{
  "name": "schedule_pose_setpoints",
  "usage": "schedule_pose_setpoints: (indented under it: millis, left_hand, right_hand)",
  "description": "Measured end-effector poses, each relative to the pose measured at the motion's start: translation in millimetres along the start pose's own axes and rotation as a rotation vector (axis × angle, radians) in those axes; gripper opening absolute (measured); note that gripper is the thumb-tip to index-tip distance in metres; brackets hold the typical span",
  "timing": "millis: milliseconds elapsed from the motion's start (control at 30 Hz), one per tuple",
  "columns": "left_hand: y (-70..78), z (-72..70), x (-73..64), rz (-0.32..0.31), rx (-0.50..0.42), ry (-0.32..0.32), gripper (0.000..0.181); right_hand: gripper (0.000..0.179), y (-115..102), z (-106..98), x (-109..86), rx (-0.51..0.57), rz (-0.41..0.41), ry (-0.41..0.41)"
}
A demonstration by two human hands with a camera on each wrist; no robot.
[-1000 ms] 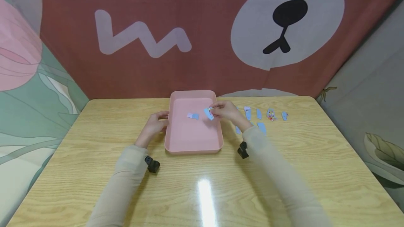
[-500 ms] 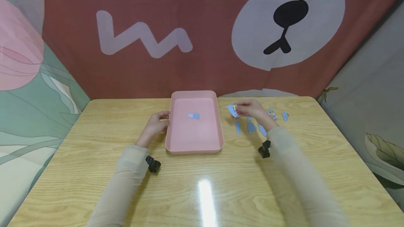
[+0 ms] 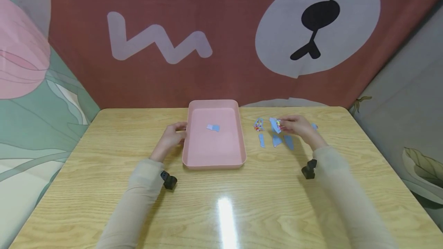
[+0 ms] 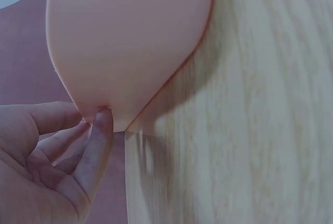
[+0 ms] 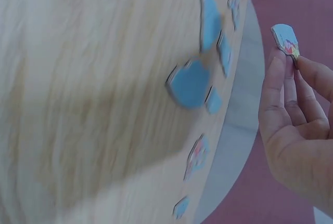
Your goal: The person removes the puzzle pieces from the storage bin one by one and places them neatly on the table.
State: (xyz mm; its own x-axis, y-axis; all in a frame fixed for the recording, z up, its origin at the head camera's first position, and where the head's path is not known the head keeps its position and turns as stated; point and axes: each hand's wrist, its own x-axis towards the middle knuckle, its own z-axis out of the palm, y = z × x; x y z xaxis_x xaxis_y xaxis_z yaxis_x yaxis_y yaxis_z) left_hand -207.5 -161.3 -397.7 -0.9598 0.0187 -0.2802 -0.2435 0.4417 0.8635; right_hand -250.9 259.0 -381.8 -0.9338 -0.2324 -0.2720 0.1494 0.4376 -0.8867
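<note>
My right hand [image 3: 298, 125] pinches a blue puzzle piece [image 5: 285, 37] with a colourful print between thumb and fingertips. In the head view it is held above the right part of the table, over other pieces. My left hand [image 3: 171, 136] holds the left wall of a shallow pink tray [image 3: 214, 156]. In the left wrist view the thumb [image 4: 102, 125] presses the tray's outer side, and a finger reaches its rim. Inside the tray lies a small flat shape [image 3: 215, 128], part pale purple and part blue.
Right of the tray several loose puzzle pieces lie on the wooden table [image 3: 221, 191], among them a multicoloured one [image 3: 258, 125] and a narrow blue one [image 3: 261, 140]. My right hand partly hides others. A brown printed cloth [image 3: 155, 83] hangs behind the table.
My right hand has moved right, from over the tray to over the loose pieces, with the puzzle piece still pinched. The left hand stays at the tray's left wall.
</note>
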Motion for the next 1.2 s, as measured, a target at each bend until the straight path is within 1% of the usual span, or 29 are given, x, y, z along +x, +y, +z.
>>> schedule_pose_setpoints:
  millis: [467,700,933,1100,1200]
  left_hand:
    - [-0.5,1.2,1.6,-0.008,0.003,0.002,0.050]
    - [-0.4,0.2,2.2,-0.006,0.002,0.005,0.050]
    - [-0.2,1.2,2.7,-0.005,0.002,0.009,0.050]
    - [-1.0,1.3,2.5,0.010,-0.006,0.007,0.050]
    - [-1.2,0.8,2.4,-0.002,-0.002,0.008,0.050]
  right_hand:
    - [0.053,20.8,-21.8,-20.6,-0.092,0.008,0.007]
    - [0.056,35.4,-34.2,-26.0,-0.060,0.005,-0.001]
    - [0.059,46.3,-43.7,-32.5,-0.004,0.022,0.010]
    - [0.060,52.3,-49.1,-36.6,-0.001,0.051,0.006]
    - [0.060,54.8,-50.9,-38.0,0.013,0.067,0.006]
